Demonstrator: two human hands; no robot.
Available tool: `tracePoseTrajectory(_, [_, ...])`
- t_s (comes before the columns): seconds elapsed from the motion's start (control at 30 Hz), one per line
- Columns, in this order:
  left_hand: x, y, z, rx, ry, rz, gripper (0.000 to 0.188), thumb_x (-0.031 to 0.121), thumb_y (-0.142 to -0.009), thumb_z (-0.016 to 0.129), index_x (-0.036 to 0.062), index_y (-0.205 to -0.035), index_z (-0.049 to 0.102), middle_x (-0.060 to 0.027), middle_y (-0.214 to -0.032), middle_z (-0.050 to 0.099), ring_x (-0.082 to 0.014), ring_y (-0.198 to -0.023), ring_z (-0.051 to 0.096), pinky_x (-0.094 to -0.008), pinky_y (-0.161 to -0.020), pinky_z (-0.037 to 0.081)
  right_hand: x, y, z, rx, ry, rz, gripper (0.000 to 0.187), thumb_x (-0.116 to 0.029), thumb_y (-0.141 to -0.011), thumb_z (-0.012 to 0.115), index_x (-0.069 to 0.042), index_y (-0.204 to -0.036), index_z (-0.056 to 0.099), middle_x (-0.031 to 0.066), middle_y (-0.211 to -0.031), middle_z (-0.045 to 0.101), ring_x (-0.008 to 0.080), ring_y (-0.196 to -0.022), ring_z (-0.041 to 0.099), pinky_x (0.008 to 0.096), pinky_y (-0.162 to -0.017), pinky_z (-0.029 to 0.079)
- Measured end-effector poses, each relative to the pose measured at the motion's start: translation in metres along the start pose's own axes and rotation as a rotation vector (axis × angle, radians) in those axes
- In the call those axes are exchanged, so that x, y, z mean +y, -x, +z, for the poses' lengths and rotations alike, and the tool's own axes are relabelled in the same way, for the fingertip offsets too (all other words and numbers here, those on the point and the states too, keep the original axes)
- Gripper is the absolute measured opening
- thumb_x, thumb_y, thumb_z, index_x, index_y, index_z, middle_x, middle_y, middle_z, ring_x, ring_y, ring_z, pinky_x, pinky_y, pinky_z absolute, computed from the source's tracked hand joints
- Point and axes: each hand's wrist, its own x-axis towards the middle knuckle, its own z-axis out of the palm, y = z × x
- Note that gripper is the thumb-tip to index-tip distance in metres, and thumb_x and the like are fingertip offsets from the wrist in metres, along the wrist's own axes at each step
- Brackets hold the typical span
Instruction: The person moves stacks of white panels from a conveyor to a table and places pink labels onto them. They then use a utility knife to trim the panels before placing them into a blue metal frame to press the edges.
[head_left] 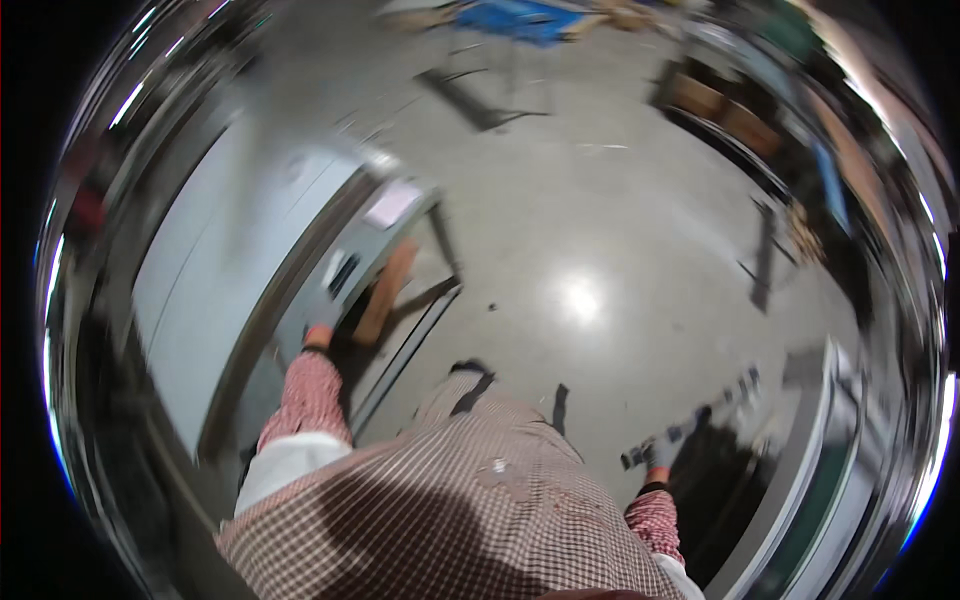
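Strip [672,436], banded dark and grey, slants above the floor beside a pale-edged stand [772,500], and the right hand [655,458] appears wrapped around it close to its nearer end, though blur softens the grip. The left hand [322,308] is at the inner edge of the grey bench [418,208], just short of a small dark object [346,273]; whether its fingers are clasped or loose I cannot tell. A pink sheet [393,203] lies toward the bench's far corner, and a brown board [375,305] leans beneath that same edge. The step in hand looks like carrying the strip on the right with the left hand at the bench; any move from here would call for a firm hold and keeping the strip's far end off the stand's edge. No brand, label or writing is readable, the pink sheet included.
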Motion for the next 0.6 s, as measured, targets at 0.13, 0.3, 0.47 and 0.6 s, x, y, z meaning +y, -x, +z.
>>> tracePoseTrajectory(0.13, [0.081,0.036,-0.044,0.436,0.011,-0.203,0.041,0.027,-0.082,0.056,0.0083,-0.118,0.056,-0.0195,-0.106,0.062,-0.0386,-0.097,0.059,-0.0453,-0.085,0.046,-0.184,-0.267,0.047,-0.409,0.000,0.342,0.015,-0.027,-0.085,0.056,-0.016,-0.095,0.057,0.0016,-0.070,0.057,0.0105,-0.053,0.049,0.0267,-0.043,0.037])
tracePoseTrajectory(0.3, [0.160,-0.043,-0.033,0.392,1.395,-0.492,0.050,0.015,-0.086,0.058,-0.0048,-0.129,0.043,-0.0161,-0.120,0.056,-0.0191,-0.100,0.059,-0.0287,-0.084,0.047,-0.276,-0.441,0.215,-0.707,-0.549,0.374,0.028,-0.033,-0.089,0.052,-0.013,-0.108,0.056,0.0029,-0.087,0.062,0.0146,-0.075,0.057,0.0310,-0.064,0.043])
tracePoseTrajectory(0.47, [0.222,-0.141,-0.009,0.353,0.780,-0.701,0.082,0.025,-0.080,0.066,-0.0072,-0.139,0.020,-0.0270,-0.132,0.042,-0.0288,-0.113,0.052,-0.0312,-0.091,0.044,-0.525,-0.336,0.432,-1.181,-0.033,0.289,0.032,-0.027,-0.089,0.053,-0.007,-0.113,0.058,0.0043,-0.094,0.065,0.0162,-0.081,0.062,0.0300,-0.072,0.048])
tracePoseTrajectory(0.6, [0.241,-0.211,0.021,0.507,0.955,-0.967,0.095,0.031,-0.075,0.070,-0.0111,-0.138,0.013,-0.0317,-0.136,0.034,-0.0352,-0.125,0.040,-0.0349,-0.104,0.031,-0.607,-0.348,0.548,-1.442,0.111,0.072,0.031,-0.020,-0.088,0.055,-0.006,-0.115,0.057,0.0060,-0.100,0.065,0.0158,-0.086,0.062,0.0289,-0.075,0.047])
